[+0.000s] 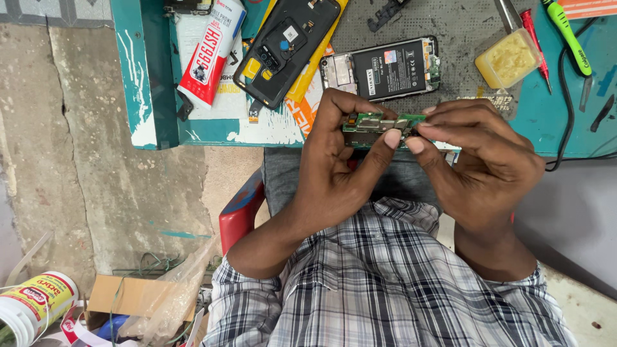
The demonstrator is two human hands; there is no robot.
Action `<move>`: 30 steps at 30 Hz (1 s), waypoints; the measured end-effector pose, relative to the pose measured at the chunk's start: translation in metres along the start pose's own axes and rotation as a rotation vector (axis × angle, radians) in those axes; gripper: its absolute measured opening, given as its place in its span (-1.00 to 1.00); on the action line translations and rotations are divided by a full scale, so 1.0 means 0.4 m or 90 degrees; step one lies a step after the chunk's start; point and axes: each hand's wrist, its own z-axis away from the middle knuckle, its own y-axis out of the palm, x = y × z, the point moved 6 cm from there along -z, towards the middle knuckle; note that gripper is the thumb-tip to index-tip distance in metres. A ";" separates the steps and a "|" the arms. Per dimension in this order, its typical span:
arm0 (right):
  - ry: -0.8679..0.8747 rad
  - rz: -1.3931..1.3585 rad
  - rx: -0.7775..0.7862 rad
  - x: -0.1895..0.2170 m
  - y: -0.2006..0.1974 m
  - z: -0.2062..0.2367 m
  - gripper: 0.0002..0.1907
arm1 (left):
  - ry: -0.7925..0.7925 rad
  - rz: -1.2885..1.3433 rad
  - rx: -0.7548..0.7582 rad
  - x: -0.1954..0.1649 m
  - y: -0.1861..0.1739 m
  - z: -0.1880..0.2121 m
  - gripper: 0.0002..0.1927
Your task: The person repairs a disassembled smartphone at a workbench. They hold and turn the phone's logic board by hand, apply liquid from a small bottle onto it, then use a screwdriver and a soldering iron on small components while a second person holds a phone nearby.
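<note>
While both hands grip circuit board [379, 124], opened phone [385, 68] just beyond.

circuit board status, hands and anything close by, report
Left hand and right hand both pinch the green circuit board above the lap. Opened phone lies on the bench just beyond. Nothing between.

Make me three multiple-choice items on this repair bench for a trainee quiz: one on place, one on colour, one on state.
1. Where is the green circuit board?
A. between both hands
B. on the floor
C. inside the phone

2. What colour is the screwdriver handle at top right?
A. blue
B. green
C. white

3. The phone with a battery on the bench is
A. open-backed
B. closed
C. boxed

Answers: 1 A, the left hand and right hand pinch it; 2 B, bright green; 3 A, its battery shows.
</note>
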 end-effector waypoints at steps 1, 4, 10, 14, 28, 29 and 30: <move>-0.002 0.003 0.001 0.002 0.000 -0.001 -0.79 | -0.002 -0.002 0.000 0.000 0.000 0.000 -0.76; -0.005 0.015 0.003 0.006 0.001 -0.005 -0.79 | -0.001 -0.009 -0.001 0.001 -0.002 0.000 -0.75; -0.008 0.014 0.003 0.009 0.001 -0.008 -0.79 | 0.000 0.007 -0.003 0.005 0.000 0.000 -0.74; 0.007 -0.014 -0.010 0.000 -0.004 -0.003 -0.78 | -0.003 0.010 -0.006 0.007 0.001 -0.001 -0.73; 0.003 -0.008 -0.023 -0.006 -0.008 -0.001 -0.79 | -0.019 -0.042 0.023 -0.015 0.006 -0.001 -0.80; 0.002 -0.005 -0.022 -0.005 -0.008 -0.002 -0.79 | -0.017 -0.045 0.024 -0.016 0.007 -0.002 -0.80; 0.001 -0.002 -0.022 -0.003 -0.008 -0.003 -0.79 | -0.014 -0.050 0.024 -0.017 0.006 -0.002 -0.80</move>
